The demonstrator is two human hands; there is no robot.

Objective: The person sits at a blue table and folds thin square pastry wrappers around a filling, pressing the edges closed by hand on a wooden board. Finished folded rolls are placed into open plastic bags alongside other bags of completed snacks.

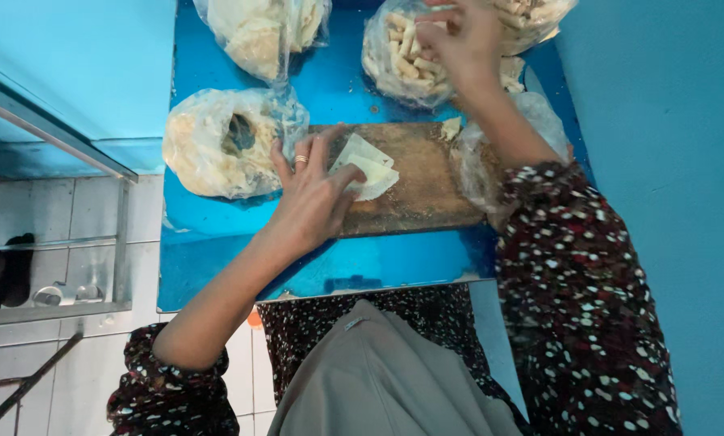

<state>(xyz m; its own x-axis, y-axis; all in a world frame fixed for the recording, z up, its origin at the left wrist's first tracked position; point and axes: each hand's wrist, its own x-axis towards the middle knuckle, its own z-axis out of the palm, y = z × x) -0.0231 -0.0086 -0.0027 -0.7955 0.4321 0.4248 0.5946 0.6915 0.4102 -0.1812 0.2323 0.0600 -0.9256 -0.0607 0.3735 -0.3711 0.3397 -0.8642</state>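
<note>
My left hand (312, 196), a ring on one finger, rests flat on the wooden board (426, 194) with its fingertips on thin pale square wrappers (368, 167). My right hand (457, 40) reaches to the far side of the blue table (217, 242), fingers pinched at the mouth of a clear bag of small rolled pieces (398, 58). What lies between those fingers is hidden.
A plastic bag of pale dough or filling (217, 144) lies left of the board, another (265, 28) behind it. A crumpled clear bag (479, 161) sits on the board's right end. Blue walls stand left and right; a metal rail (47, 129) and tiled floor lie at the left.
</note>
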